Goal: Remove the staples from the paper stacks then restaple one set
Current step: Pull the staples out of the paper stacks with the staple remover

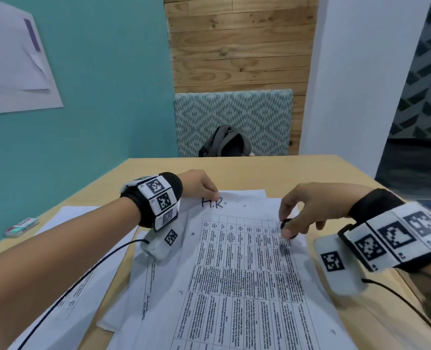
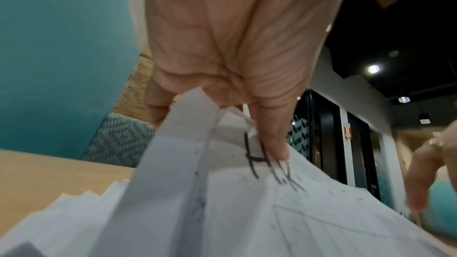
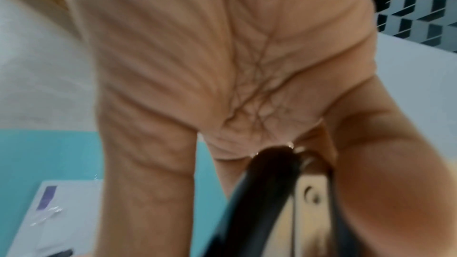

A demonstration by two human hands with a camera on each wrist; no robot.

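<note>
I see a flat table (image 1: pixel 335 170) with a smooth, pale wood-coloured top, set against a matte teal wall (image 1: pixel 103 84); beyond its far edge stands a cushion (image 1: pixel 234 114) in a woven zigzag fabric, with a soft grey backpack (image 1: pixel 224 142) slumped in front of it. A white sheet (image 1: pixel 12 59) with one curled corner hangs on the wall. Across the table, thin white printed sheets lie in loose, overlapping layers. The uppermost paper stack (image 1: pixel 239 269) carries a dense ruled table of small print and the handwritten letters "H.K" at its far edge. My left hand (image 1: pixel 199 183) pinches that far corner, thumb on top beside the lettering; in the left wrist view the left hand (image 2: pixel 222 56) lifts the paper stack (image 2: pixel 272 212) so its edges fan and buckle. My right hand (image 1: pixel 307 210) sits over the stack's far right corner, fingers curled round a small black staple remover (image 1: pixel 286 223). The right wrist view, though blurred, shows the staple remover (image 3: pixel 284 192) as a rounded black plastic grip over a shiny metal plate with a rivet hole. I cannot tell whether its tips touch the paper. A small rectangular box (image 1: pixel 21 227), white with green and pink, lies near the table's left edge, well apart from the stack.
</note>
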